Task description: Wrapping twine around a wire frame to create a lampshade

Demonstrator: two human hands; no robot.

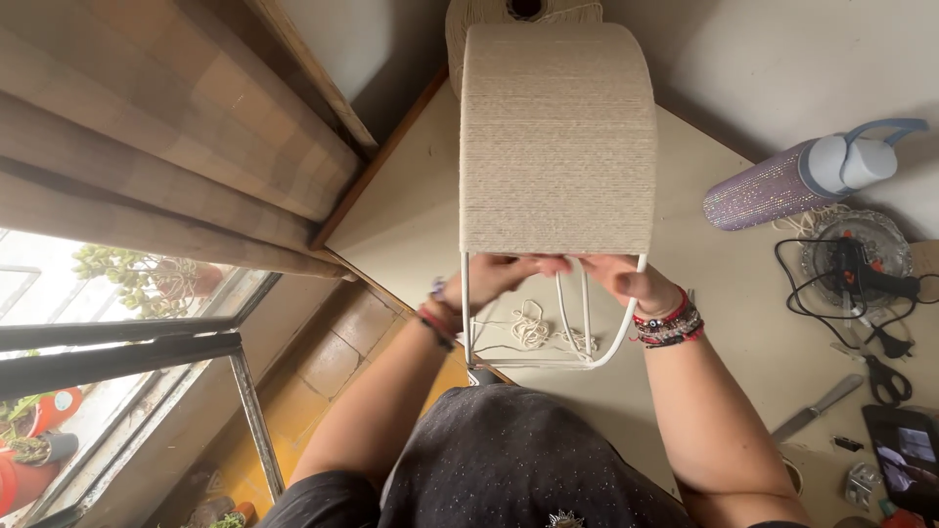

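1. Cream cord covers most of a white wire frame (597,342), w/ the wrapped section (558,137) reaching from the far end down to where both hands work. Frame lies lengthwise on the table (734,323), bare end toward the person, prob. so the wrap edge sits right under the eyes.
2. Left hand (489,279) pinches at the lower edge of the wrapping, fingers closed on the cord/wire there; can't tell exactly which strand it grips.
3. Right hand (621,279) meets it from the other side, fingers curled shut at the same edge. Both hands together look set to keep the last turns tight against the rest.
4. Loose cord (533,330) lies tangled on the table inside the bare part of the frame, slack kept close to the working spot.
5. Cord spool (518,12) sits just beyond the frame's far end, partly hidden.
6. Off to the right, well apart: purple glittery bottle (782,188) on its side, glue gun (866,269) resting on a glass dish w/ its black cable, scissors (885,376), knife (817,408), phone (905,455). All out of the way yet within arm's reach.
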